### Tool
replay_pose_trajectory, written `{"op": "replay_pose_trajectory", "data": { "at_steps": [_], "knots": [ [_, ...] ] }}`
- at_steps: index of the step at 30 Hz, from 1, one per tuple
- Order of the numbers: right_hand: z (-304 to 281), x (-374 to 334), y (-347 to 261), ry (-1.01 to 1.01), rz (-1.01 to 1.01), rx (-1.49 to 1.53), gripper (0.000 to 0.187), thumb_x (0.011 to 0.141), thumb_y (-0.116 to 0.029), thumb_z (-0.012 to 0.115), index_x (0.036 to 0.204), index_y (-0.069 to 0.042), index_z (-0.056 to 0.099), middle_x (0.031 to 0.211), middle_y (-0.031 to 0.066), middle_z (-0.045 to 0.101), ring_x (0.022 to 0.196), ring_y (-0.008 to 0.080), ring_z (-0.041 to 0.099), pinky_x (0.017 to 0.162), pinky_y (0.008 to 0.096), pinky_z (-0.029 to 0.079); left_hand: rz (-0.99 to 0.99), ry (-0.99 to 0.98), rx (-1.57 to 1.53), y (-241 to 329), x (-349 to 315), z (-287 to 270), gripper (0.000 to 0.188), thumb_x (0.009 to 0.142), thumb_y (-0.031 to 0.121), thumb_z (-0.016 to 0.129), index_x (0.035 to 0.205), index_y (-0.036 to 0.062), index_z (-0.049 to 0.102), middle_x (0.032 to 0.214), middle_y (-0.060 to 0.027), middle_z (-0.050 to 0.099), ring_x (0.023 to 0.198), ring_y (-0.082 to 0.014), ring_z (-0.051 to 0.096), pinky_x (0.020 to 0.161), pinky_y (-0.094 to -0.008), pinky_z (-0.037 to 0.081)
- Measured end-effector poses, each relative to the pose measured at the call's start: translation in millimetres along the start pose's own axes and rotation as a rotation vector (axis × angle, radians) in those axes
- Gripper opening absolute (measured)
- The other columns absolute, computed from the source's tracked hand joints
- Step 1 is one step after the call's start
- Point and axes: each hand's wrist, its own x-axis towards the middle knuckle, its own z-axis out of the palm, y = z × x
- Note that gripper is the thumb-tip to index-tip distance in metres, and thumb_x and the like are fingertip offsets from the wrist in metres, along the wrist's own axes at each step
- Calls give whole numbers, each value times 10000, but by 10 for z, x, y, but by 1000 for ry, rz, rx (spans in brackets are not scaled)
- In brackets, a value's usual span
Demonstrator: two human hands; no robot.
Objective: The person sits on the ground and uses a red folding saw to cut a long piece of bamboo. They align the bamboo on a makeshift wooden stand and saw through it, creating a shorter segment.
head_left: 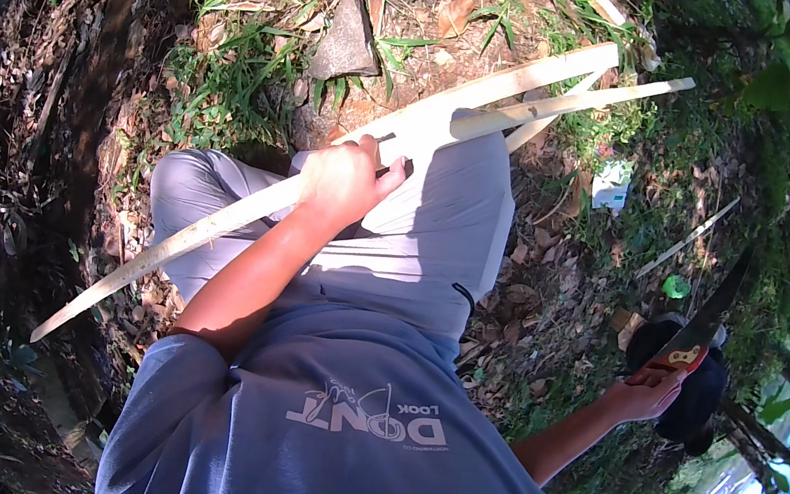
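My left hand (339,181) is closed around a long, pale strip of wood (183,243) that slants across my lap, its narrow end reaching out to the lower left. Beyond that hand, two more lengths of pale wood, a flat one (541,72) and a rounder one (587,102), run to the upper right over my knee. Bright glare hides how these pieces meet the held strip. Out at the far right, my right hand (652,394) grips the red handle of a handsaw (683,356). Its dark blade points up and away, well apart from the wood.
A grey stone (345,40) lies on the ground ahead of my knees. To the right are a white and green packet (611,184), a thin stick (687,238) and a crumpled green scrap (676,287). A dark, bulky object (697,396) sits behind the saw. Leaves and grass surround me.
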Motion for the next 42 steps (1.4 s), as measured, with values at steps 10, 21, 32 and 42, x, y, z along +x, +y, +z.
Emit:
{"op": "replay_pose_trajectory", "data": {
  "at_steps": [10, 21, 32, 42],
  "knots": [
    [1197, -1782, -242, -892, 532, 509, 398, 1169, -281, 529, 815, -110, 466, 618, -30, 375, 474, 78, 290, 468, 281, 256, -49, -108, -10, 396, 221, -18, 616, 1018, 592, 608, 888, 5, 740, 756, -234, 746, 753, -410, 770, 713, -511, 615],
    [1545, -2149, 204, -1246, -36, 241, 366, 1162, -248, 551, 839, -77, 533, 676, -42, 478, 553, 35, 385, 493, 247, 287, -2, -142, -30, 181, 262, 58, 648, 1007, 645, 582, 924, 23, 748, 791, -206, 760, 809, -396, 776, 780, -513, 608],
    [1521, -2198, 108, -1200, 290, 354, 352, 1150, -244, 598, 848, -71, 547, 672, -63, 464, 569, 19, 376, 508, 231, 285, -20, -147, -67, 125, 228, 152, 593, 988, 611, 629, 993, 35, 767, 827, -202, 784, 816, -389, 794, 746, -525, 621],
    [1889, -2332, 248, -1253, 292, 351, 303, 1151, -226, 590, 911, -40, 604, 681, -59, 479, 594, 22, 390, 527, 242, 294, -23, -106, -64, 147, 191, 185, 625, 1029, 624, 571, 935, 23, 715, 773, -207, 757, 796, -395, 781, 749, -516, 615]
  ]
}}
